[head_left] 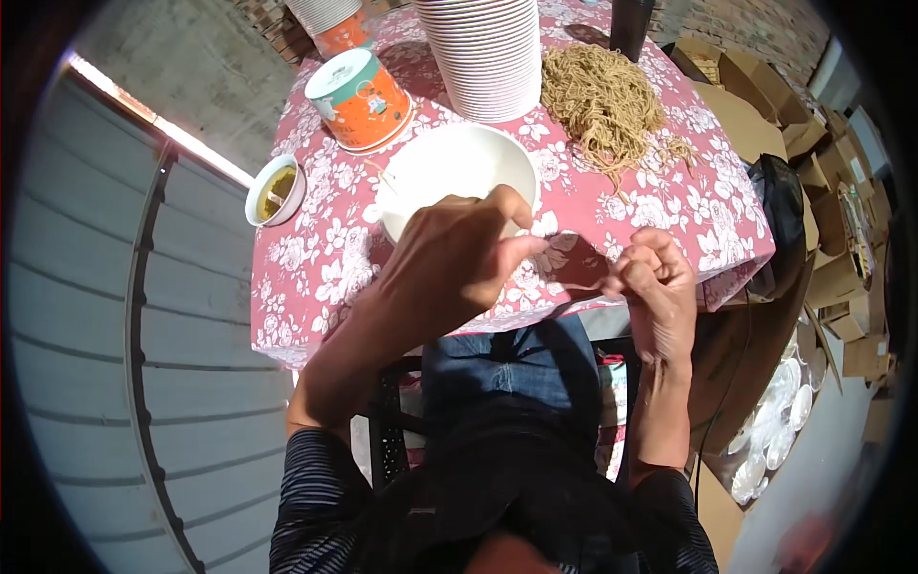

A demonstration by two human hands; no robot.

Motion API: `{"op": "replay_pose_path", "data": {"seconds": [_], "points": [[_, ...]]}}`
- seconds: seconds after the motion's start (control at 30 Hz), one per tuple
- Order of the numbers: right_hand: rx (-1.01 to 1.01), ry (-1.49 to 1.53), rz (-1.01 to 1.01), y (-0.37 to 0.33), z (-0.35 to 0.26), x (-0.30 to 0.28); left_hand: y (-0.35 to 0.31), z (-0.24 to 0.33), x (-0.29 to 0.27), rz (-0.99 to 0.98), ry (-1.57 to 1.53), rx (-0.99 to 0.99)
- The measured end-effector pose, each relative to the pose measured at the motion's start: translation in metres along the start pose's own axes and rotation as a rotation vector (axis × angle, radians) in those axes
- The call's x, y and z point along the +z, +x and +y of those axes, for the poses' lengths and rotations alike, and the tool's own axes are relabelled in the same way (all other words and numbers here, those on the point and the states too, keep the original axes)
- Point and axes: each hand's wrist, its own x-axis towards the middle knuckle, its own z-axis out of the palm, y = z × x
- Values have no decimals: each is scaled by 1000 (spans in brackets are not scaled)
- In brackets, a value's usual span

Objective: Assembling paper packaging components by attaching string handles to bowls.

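Note:
My left hand [459, 251] hangs over the near rim of a wide white paper tub [512, 158]. Its thumb and forefinger are apart, with nothing visible between them; the other fingers are mostly hidden. Above the table's front edge, my right hand [660, 287] has curled fingers, with thumb and forefinger pinched together. Whatever that pinch holds, if anything, is too small to make out. A thin pale strand [379, 170] crosses the tub's left rim. Beyond my right hand lies a loose heap of tan cord [602, 107], several ends trailing toward me.
A tall stack of white tubs [486, 57] stands behind the open one. To its left is an upturned orange-and-green tub [363, 105]. A small bowl [256, 204] of yellowish liquid sits at the left edge. A dark cylinder [631, 27] stands far right; cardboard boxes [841, 258] line the right.

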Motion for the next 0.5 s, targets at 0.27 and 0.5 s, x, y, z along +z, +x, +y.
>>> {"op": "replay_pose_path", "data": {"seconds": [0.27, 0.5], "points": [[124, -43, 7, 7, 18, 16, -11, -7, -14, 103, 208, 121], [153, -129, 11, 15, 21, 32, -9, -4, 10, 296, 416, 218]]}}
